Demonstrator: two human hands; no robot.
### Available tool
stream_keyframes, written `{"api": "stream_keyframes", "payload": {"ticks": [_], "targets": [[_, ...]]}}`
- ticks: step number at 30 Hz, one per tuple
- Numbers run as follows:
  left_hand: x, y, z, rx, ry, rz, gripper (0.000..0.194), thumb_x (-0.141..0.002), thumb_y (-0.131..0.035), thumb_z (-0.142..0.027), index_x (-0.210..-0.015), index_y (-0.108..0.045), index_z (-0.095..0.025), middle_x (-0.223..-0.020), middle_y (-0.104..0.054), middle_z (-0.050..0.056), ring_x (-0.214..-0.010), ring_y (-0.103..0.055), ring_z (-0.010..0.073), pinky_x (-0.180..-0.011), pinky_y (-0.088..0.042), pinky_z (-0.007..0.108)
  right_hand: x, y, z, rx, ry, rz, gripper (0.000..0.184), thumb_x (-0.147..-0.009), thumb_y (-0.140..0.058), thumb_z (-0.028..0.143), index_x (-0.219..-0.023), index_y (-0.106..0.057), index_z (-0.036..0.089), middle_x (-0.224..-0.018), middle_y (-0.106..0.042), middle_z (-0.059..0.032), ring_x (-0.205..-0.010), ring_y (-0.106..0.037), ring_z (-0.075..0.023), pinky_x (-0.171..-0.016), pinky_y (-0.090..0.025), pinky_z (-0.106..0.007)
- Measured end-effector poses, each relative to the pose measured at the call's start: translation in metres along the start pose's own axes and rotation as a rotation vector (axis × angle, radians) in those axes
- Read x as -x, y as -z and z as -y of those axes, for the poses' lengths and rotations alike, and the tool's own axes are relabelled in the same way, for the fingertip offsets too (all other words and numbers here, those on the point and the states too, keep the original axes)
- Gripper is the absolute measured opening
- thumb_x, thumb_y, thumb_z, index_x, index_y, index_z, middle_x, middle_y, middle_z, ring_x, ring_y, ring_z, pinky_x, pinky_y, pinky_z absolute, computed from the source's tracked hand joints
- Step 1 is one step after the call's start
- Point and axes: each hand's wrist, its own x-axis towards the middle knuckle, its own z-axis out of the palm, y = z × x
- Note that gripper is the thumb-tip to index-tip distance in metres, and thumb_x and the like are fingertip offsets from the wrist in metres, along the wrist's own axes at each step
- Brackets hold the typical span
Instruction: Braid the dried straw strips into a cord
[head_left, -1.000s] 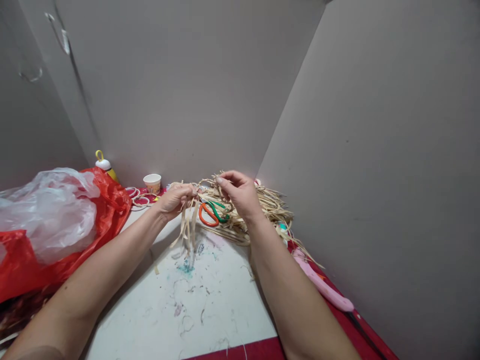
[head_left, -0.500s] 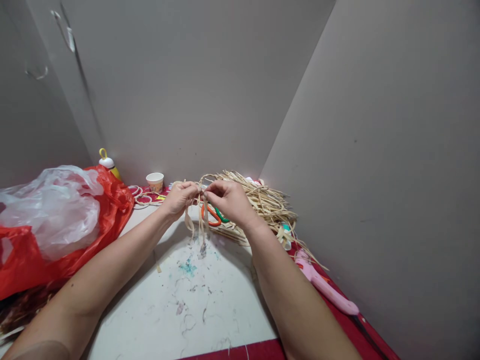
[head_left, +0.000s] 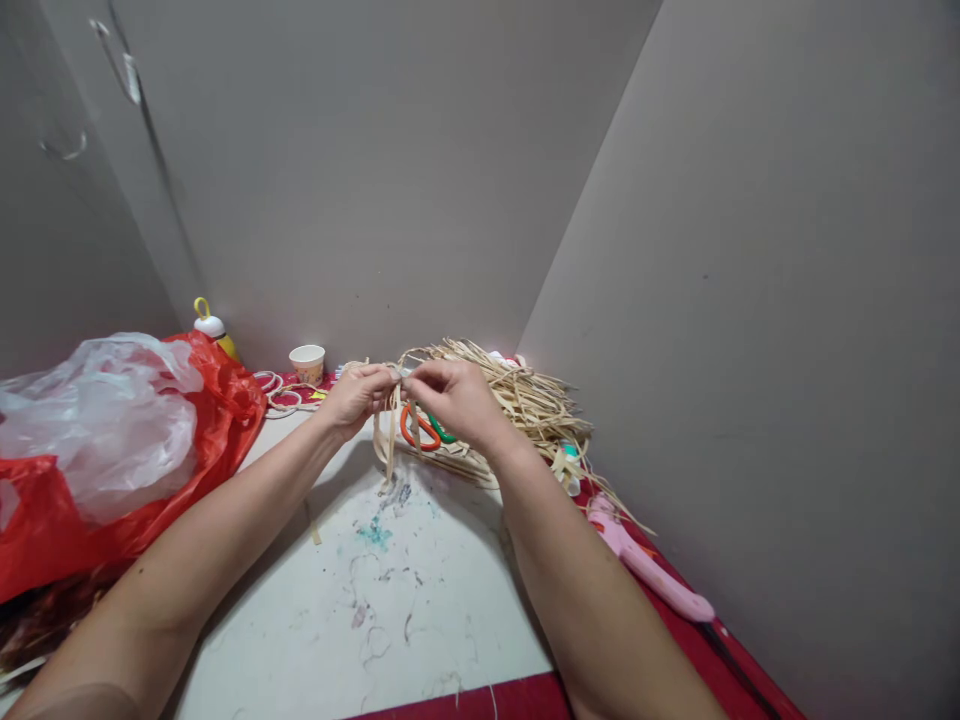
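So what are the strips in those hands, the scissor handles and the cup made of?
Strips: probably dried plant fibre or paper, matte, being pale tan, thin and limp.
Scissor handles: most likely smooth plastic, given their even, bright orange and green.
Cup: perhaps paper, since it has a pale inside and printed-looking side; plastic isn't ruled out.

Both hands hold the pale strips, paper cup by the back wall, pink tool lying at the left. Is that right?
Not quite: the head view shows the pink tool lying at the right. The left hand and right hand hold the pale strips; the paper cup is by the back wall.
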Motion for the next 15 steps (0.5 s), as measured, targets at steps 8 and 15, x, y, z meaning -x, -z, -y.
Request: {"api": "stream_keyframes", "payload": {"ticks": [8,15], "targets": [[0.002,0.003,-0.005,-0.025,0.061,0.178,0.01,-0.063,-0.067,-0.018,-0.059,-0.06,-0.013,-0.071,-0.07,0.004,-0.057,-0.059,0.0073,-0.056,-0.043,0.021,-0.006,0.015,-0.009,-0.025,-0.094,-0.208,0.03,-0.076,-0.059,0.031,-0.1,-0.068,0.015,-0.095,-0.068,-0.01,-0.07,-0.058,-0.0144,-0.061,-0.044,-0.027],[0.005,0.0,-0.007,-0.05,0.126,0.235,0.009,-0.062,-0.069,-0.016,-0.061,-0.061,-0.013,-0.07,-0.071,0.005,-0.053,-0.057,0.0076,-0.057,-0.045,0.023,-0.005,0.015,-0.014,-0.099,-0.075,0.039,0.017,-0.077,-0.06,0.028,-0.076,-0.07,0.015,-0.069,-0.066,-0.0035,-0.063,-0.055,-0.0121,-0.057,-0.041,-0.024]]}}
